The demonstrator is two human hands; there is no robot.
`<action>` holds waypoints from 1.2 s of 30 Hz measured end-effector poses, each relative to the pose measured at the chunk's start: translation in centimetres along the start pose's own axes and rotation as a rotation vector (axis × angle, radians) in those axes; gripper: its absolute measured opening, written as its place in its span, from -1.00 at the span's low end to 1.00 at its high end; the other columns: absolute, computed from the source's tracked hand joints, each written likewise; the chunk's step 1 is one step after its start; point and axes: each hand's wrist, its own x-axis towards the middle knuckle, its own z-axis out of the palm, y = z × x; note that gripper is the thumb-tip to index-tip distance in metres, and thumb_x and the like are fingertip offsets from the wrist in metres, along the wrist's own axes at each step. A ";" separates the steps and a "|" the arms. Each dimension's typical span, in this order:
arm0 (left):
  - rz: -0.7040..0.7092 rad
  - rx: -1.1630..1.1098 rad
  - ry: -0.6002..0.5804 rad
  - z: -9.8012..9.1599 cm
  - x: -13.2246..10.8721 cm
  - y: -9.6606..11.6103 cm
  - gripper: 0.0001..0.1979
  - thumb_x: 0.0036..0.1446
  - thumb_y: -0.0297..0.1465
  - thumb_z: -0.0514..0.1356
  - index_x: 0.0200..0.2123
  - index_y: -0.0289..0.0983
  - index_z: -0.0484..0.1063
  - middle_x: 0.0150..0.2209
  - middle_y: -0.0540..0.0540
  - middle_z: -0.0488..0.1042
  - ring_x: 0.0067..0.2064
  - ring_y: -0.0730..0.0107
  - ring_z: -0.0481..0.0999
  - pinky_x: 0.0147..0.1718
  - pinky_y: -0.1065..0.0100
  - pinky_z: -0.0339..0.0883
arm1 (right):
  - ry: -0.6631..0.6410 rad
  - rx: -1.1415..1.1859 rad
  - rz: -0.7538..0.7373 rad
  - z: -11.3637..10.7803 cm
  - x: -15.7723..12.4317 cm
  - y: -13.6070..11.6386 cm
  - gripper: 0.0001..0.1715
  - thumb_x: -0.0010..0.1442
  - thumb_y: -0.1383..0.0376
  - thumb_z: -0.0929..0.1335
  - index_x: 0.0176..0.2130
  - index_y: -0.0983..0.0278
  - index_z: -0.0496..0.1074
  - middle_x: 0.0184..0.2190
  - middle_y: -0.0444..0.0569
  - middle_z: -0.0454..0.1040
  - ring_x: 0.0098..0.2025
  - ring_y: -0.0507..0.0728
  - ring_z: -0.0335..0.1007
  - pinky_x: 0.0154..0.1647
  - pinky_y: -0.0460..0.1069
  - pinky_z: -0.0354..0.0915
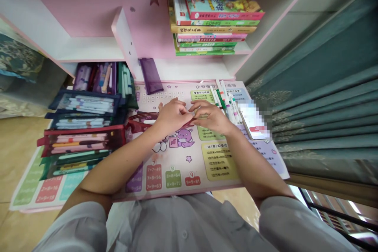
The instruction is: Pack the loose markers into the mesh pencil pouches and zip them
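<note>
Left hand (173, 116): fingers curled inward, closed on one end of a thin red strip (191, 121). Right hand (209, 116): fingers curled, pinching the other end; how firm either grip is, cannot tell. Strip: held between the 2 hands, just above a printed number mat (220, 161). Just beside the left hand: a dark red strap (138, 124), lying on the mat. Left of the mat's upper half: 4 mesh pouches (82, 126), stacked, markers visible inside. Behind them: a packed row of pens (104, 78), upright. Beside the right hand: loose markers (224, 100), outside any pouch, and a phone (252, 120), its screen blurred. Farther back: 1 purple pouch (150, 75), lying flat, and stacked books (212, 19) on a shelf.
</note>
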 end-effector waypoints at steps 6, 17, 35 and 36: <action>-0.041 0.071 -0.058 -0.8 -0.5 0.3 -0.71 0.14 -0.41 0.14 -0.63 -0.26 0.40 0.14 -0.09 0.43 0.37 -0.11 0.09 0.22 -0.46 -0.27 | 0.003 -0.011 -0.013 0.0 -0.1 0.3 -0.79 0.02 0.19 0.51 -0.51 0.16 0.46 -0.18 -0.08 0.53 0.14 0.22 0.35 0.18 0.25 0.27; -0.081 0.090 -0.088 -0.9 -0.7 0.7 -0.71 0.16 -0.46 0.13 -0.62 -0.27 0.37 0.21 -0.14 0.38 0.40 0.01 0.03 0.24 -0.40 -0.27 | -0.002 0.004 -0.013 0.0 0.0 0.5 -0.83 0.02 0.19 0.51 -0.49 0.15 0.48 -0.18 -0.09 0.52 0.16 0.22 0.33 0.19 0.24 0.27; -0.089 0.117 -0.093 -1.3 -1.0 0.5 -0.70 0.17 -0.42 0.13 -0.62 -0.27 0.33 0.21 -0.12 0.36 0.40 -0.03 0.02 0.24 -0.43 -0.28 | -0.012 -0.004 0.016 -0.4 0.0 0.3 -0.81 0.03 0.17 0.50 -0.51 0.13 0.48 -0.18 -0.09 0.54 0.15 0.21 0.34 0.20 0.23 0.27; -0.084 0.121 -0.092 -1.3 -1.0 0.4 -0.71 0.17 -0.42 0.13 -0.61 -0.27 0.33 0.21 -0.13 0.36 0.40 -0.03 0.02 0.24 -0.44 -0.27 | -0.008 -0.003 0.016 -0.4 0.0 0.3 -0.81 0.03 0.17 0.50 -0.51 0.13 0.48 -0.18 -0.09 0.54 0.15 0.21 0.34 0.20 0.23 0.27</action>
